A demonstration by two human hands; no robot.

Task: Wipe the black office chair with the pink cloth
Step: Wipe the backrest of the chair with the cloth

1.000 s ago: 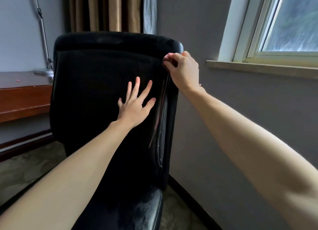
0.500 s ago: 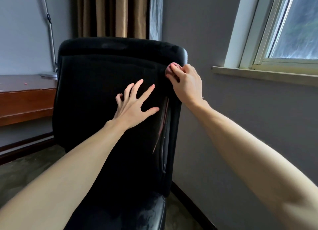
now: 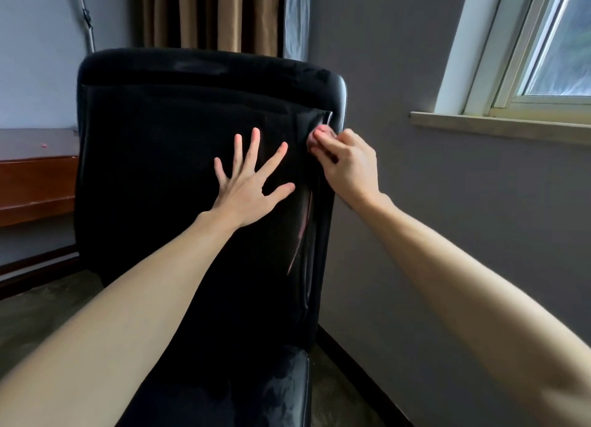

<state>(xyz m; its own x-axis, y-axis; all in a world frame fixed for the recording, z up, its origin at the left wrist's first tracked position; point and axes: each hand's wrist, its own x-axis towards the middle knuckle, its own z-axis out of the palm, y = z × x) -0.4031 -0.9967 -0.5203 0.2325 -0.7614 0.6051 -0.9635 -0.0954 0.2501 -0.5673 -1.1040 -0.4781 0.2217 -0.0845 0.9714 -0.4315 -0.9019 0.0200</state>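
Lower now, right hand (image 3: 347, 164) clamps pink cloth (image 3: 320, 133) on chair (image 3: 160, 145) edge — left hand (image 3: 252, 180) splayed flat.

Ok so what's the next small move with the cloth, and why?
Probably draw the right hand down the chair backrest's right edge: its pink cloth is bunched near the top there, and the left hand lies flat on the backrest.
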